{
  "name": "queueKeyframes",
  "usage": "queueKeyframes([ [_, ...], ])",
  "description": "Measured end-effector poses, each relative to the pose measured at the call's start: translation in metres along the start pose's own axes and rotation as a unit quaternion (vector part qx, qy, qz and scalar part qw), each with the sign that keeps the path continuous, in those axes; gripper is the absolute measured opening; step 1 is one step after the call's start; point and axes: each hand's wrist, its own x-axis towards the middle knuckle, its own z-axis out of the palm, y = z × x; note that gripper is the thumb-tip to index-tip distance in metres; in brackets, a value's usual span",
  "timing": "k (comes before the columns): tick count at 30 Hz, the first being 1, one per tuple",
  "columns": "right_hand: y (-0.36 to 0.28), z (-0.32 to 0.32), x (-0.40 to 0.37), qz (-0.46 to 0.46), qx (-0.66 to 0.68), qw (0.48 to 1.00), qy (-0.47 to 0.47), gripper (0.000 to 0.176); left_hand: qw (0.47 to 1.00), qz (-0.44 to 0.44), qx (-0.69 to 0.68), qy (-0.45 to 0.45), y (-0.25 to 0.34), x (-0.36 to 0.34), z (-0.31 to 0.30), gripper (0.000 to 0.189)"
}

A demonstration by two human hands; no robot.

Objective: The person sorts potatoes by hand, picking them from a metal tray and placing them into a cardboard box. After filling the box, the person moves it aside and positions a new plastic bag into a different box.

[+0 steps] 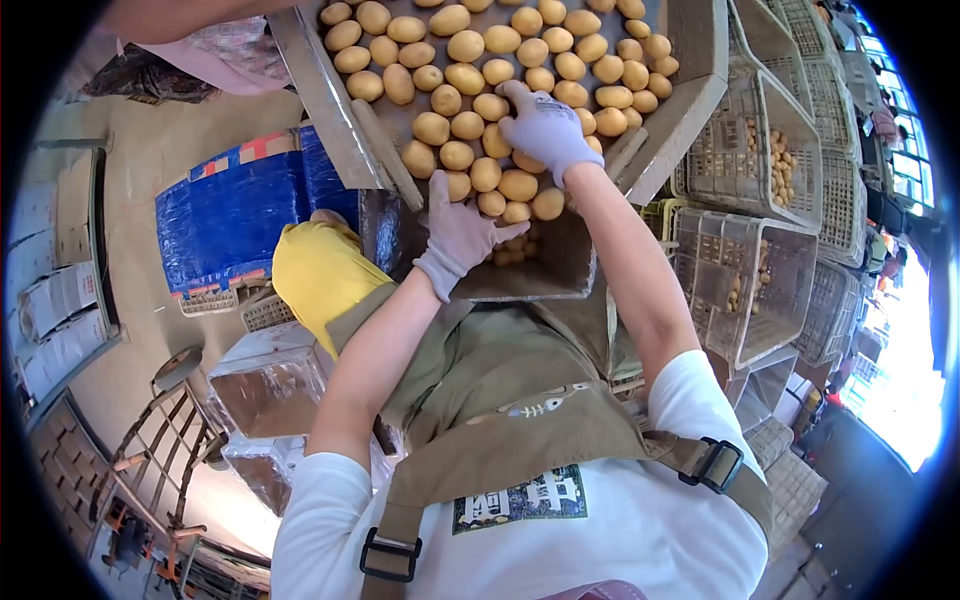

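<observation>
Both my hands wear pale grey gloves. My right hand (pixel 545 128) lies with fingers spread on a heap of yellow potatoes (pixel 500 60) at the narrow mouth of a grey sorting tray (pixel 690 60). My left hand (pixel 462 235) is held flat and open at the tray's outlet, its fingers touching the lowest potatoes (pixel 517 186). Below the outlet sits a box (pixel 560 275) with a few potatoes inside. I cannot see anything gripped in either hand.
Wire crates (pixel 745 255) holding potatoes are stacked at the right. Blue wrapped bundles (pixel 235 215) and a yellow bag (pixel 318 270) lie at the left. Plastic-lined boxes (pixel 265 385) stand below them. Another person's sleeve (pixel 215 50) shows at the top left.
</observation>
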Motion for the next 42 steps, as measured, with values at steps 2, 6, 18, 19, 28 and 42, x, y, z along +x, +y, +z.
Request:
queueKeyframes([
  [2, 0.009, 0.001, -0.023, -0.068, 0.079, 0.988, 0.112, 0.033, 1.0, -0.001, -0.007, 0.0, -0.001, 0.0, 0.004, 0.085],
  [6, 0.065, -0.067, -0.092, -0.209, -0.07, 0.915, 0.337, 0.031, 0.998, -0.006, -0.032, -0.046, 0.003, 0.005, -0.012, 0.088],
  [18, 0.033, -0.028, -0.129, -0.101, -0.157, 0.981, 0.057, 0.044, 1.0, 0.006, 0.013, -0.009, 0.001, 0.003, -0.003, 0.084],
  [19, 0.032, -0.026, -0.129, -0.079, -0.177, 0.981, 0.003, 0.043, 1.0, 0.007, 0.013, -0.016, 0.001, 0.003, -0.004, 0.084],
  [28, 0.031, -0.028, -0.074, -0.004, -0.011, 0.998, -0.064, 0.031, 0.999, -0.006, 0.039, -0.018, 0.002, 0.0, -0.006, 0.081],
  [42, 0.033, -0.015, -0.022, 0.076, -0.089, 0.992, 0.057, 0.051, 1.0, -0.002, 0.016, -0.015, -0.003, 0.003, -0.006, 0.081],
])
